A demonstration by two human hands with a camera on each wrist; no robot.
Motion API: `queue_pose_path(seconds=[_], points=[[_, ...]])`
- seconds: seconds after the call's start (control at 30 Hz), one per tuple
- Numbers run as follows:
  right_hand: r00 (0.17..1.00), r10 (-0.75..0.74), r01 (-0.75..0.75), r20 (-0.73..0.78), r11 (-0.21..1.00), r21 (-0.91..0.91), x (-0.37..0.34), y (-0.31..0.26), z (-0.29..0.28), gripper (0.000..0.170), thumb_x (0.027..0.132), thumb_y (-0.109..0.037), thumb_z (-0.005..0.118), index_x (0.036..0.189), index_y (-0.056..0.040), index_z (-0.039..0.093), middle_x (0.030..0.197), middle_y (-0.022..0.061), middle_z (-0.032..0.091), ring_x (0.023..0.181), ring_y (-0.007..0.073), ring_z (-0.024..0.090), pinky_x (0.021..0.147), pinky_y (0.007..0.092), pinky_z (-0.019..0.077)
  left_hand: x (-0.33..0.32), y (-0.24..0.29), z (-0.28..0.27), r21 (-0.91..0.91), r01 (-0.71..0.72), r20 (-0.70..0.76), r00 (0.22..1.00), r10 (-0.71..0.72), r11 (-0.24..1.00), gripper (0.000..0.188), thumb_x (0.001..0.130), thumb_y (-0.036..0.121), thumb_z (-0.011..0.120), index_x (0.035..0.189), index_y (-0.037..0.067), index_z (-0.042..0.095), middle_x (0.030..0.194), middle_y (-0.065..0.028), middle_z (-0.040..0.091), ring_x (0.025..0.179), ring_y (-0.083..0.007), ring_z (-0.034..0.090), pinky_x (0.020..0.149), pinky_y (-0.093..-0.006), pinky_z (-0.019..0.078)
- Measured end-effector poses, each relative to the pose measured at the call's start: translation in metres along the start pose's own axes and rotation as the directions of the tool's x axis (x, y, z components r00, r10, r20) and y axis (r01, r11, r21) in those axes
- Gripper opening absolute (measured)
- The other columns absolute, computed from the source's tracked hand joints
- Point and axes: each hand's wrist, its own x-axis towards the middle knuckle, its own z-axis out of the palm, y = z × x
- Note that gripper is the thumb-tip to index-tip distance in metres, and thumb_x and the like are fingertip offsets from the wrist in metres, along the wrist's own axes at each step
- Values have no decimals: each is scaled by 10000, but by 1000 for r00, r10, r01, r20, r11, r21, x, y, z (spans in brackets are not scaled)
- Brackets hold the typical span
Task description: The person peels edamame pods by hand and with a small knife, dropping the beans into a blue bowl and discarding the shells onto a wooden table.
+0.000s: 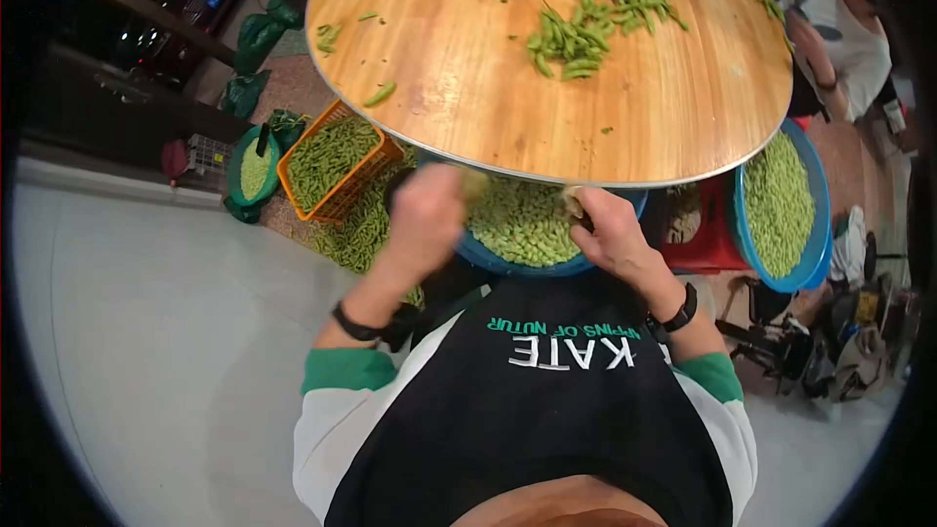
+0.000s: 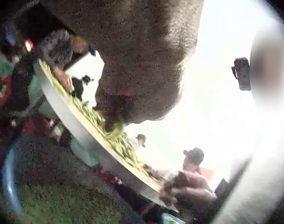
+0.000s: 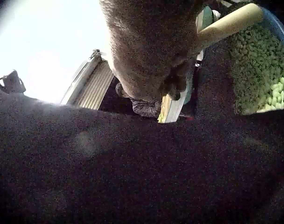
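Note:
My left hand [image 1: 427, 210], blurred, is curled around a green soybean pod [image 1: 473, 185] just off the edge of the round wooden table [image 1: 468, 107]. To its right, my right hand [image 1: 612, 224] has its fingers drawn in and pinches a small pale piece [image 1: 572, 200]; I cannot tell what that is. Below both hands, partly under the tabletop, stands a blue basin [image 1: 547, 270] filled with shelled pale green beans [image 1: 527, 234]. A heap of green soybean pods [image 1: 576, 39] covers the table's far side. In the right wrist view a pale finger-like shape [image 3: 235, 22] juts toward the basin.
On the left, an orange crate [image 1: 351, 183] of pods stands by loose pods [image 1: 356, 234] on the floor and a green basin [image 1: 234, 176] of beans. At right are a red stool [image 1: 698, 254] and another blue basin [image 1: 825, 205]. Another person [image 1: 830, 29] works across the table.

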Motion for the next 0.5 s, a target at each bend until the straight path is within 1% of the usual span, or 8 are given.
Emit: queue_pose_path(seconds=[0.03, 0.07, 0.13, 0.17, 0.23, 0.3, 0.37, 0.5], points=[[998, -35, 33, 44, 998, 47, -2, 0, -2, 257, 701, 3, 623, 926, -18, 501, 766, 170, 529, 709, 371, 547, 616, 427, 451, -2, -17, -15, 248, 55, 3, 998, -58, 967, 94, 804, 64, 589, 872, 0, 598, 853, -175, 583, 782, -350, 558, 678, -417, 459], [999, -20, 18, 40, 999, 43, -3, 2, -2, 257, 701, 3, 623, 926, -18, 501, 766, 170, 529, 709, 371, 547, 616, 427, 451, 0, -29, -24, 481, 103, -13, 994, -110, 871, 95, 796, 70, 604, 868, 9, 596, 872, -175, 576, 804, -352, 546, 695, -419, 450], [994, -99, 97, 53, 994, 39, -3, 6, 0, 247, 701, -3, 635, 919, -21, 519, 741, 150, 530, 698, 349, 547, 615, 412, 451, 18, -28, -39, 581, -1, -62, 997, 45, 814, 116, 784, 80, 625, 883, 27, 598, 905, -177, 571, 867, -367, 536, 740, -426, 439], [996, -78, 77, 51, 997, 25, -2, 7, 0, 263, 701, 0, 637, 934, -14, 517, 741, 165, 529, 702, 360, 551, 617, 421, 451, 32, -32, -36, 482, -65, -47, 994, 100, 874, 150, 775, 61, 629, 922, 33, 611, 907, -162, 573, 854, -351, 553, 735, -419, 452], [999, -41, 41, 5, 997, 65, 0, 8, 2, 250, 717, -1, 636, 934, -8, 512, 741, 174, 537, 697, 364, 557, 609, 415, 453, 62, -29, -14, 190, -110, -54, 991, 122, 976, 168, 777, 40, 611, 944, 32, 615, 895, -153, 572, 841, -330, 565, 740, -408, 467], [999, -3, 6, -38, 995, 96, 0, 8, 0, 237, 733, -2, 635, 933, -2, 507, 740, 184, 544, 692, 368, 563, 601, 410, 455, 99, -25, 18, 56, -296, -40, 954, 298, 954, 154, 789, 25, 584, 942, 24, 610, 860, -151, 567, 825, -326, 571, 723, -403, 479], [990, 143, -138, -20, 978, 155, -1, 5, -4, 208, 776, -16, 628, 942, 7, 506, 740, 205, 558, 673, 379, 576, 576, 387, 456, 135, -17, 45, 2, -319, 18, 948, 319, 948, 151, 803, 45, 571, 949, 19, 601, 830, -160, 564, 831, -343, 575, 713, -408, 490], [986, 162, -156, -33, 976, 150, -6, 12, -3, 199, 805, -38, 632, 957, 15, 516, 748, 198, 585, 646, 360, 589, 571, 358, 466, 174, -19, 82, 106, -180, 144, 976, 164, 978, 165, 809, 66, 568, 962, 6, 582, 889, -192, 576, 856, -372, 585, 759, -419, 502]])
